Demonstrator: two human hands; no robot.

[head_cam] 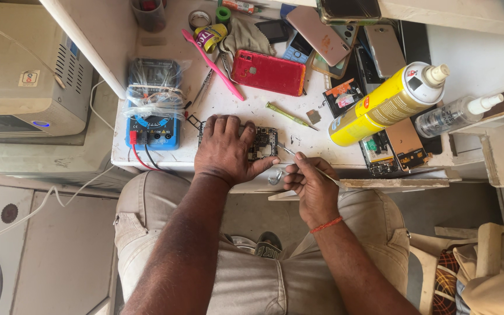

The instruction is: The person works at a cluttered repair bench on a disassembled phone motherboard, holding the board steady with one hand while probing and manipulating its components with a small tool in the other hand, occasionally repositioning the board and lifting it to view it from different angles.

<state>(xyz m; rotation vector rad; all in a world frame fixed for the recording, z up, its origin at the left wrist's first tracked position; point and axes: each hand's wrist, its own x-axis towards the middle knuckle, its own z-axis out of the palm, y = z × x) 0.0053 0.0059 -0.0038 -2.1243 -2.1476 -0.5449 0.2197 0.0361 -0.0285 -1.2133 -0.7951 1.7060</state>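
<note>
My left hand (226, 149) lies palm down on an opened phone (262, 143) at the front edge of the white workbench (164, 160), pinning it there. The dark circuit board shows just right of my fingers. My right hand (310, 178) pinches metal tweezers (287, 151), whose tips point left toward the board's right edge. An orange thread circles my right wrist.
A blue multimeter (153, 111) wrapped in plastic sits at the left with red and black leads. A red phone (268, 72), pink toothbrush (211, 63), green screwdriver (287, 115), yellow spray can (386, 105), clear spray bottle (456, 114), several phones and parts crowd the bench.
</note>
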